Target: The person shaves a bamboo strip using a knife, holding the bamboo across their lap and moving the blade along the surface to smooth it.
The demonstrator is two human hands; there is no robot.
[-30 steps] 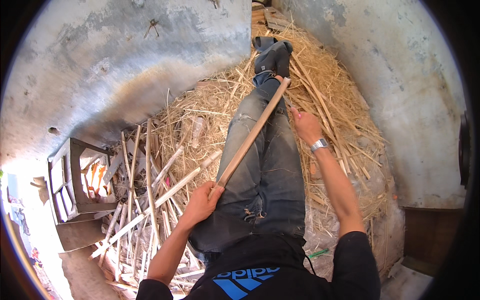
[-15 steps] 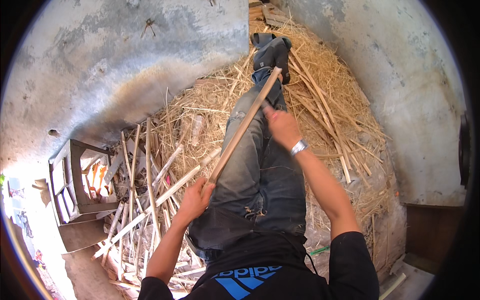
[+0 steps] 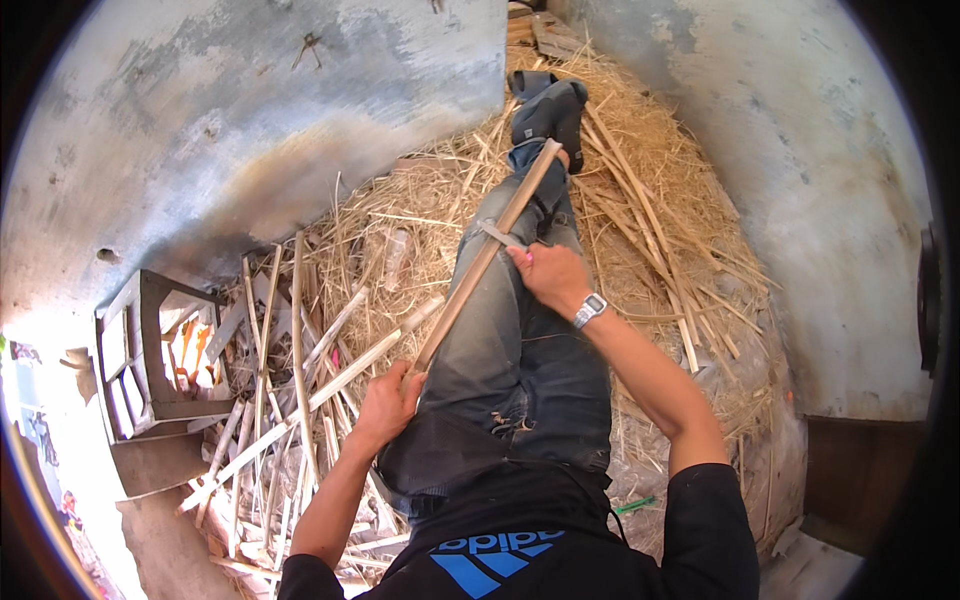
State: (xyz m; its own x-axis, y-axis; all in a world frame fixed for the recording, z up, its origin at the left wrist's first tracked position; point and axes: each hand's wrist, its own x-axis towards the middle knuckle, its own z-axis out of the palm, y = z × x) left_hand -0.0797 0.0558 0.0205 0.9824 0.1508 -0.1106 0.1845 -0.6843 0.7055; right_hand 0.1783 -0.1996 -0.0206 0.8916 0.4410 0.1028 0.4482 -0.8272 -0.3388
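A long, narrow strip of wood or bamboo (image 3: pixel 470 285) slants across my outstretched legs, its far end up by my feet. My left hand (image 3: pixel 391 402) grips its near end beside my thigh. In my right hand (image 3: pixel 553 274) is a knife (image 3: pixel 500 236), its blade lying across the strip above my knees. The knife's handle is mostly hidden inside my closed fingers.
Straw-like shavings (image 3: pixel 660 150) cover the floor around my feet. Long split sticks (image 3: pixel 650 215) lie to the right, and more sticks (image 3: pixel 299 350) pile up at the left beside a dark frame (image 3: pixel 150 360). Weathered walls (image 3: pixel 790 150) rise on both sides. A green object (image 3: pixel 635 504) lies near my right hip.
My right hand has shifted slightly down and left, and the knife blade, blurred before beside the strip, now lies across it. My left hand keeps its grip with hardly any movement.
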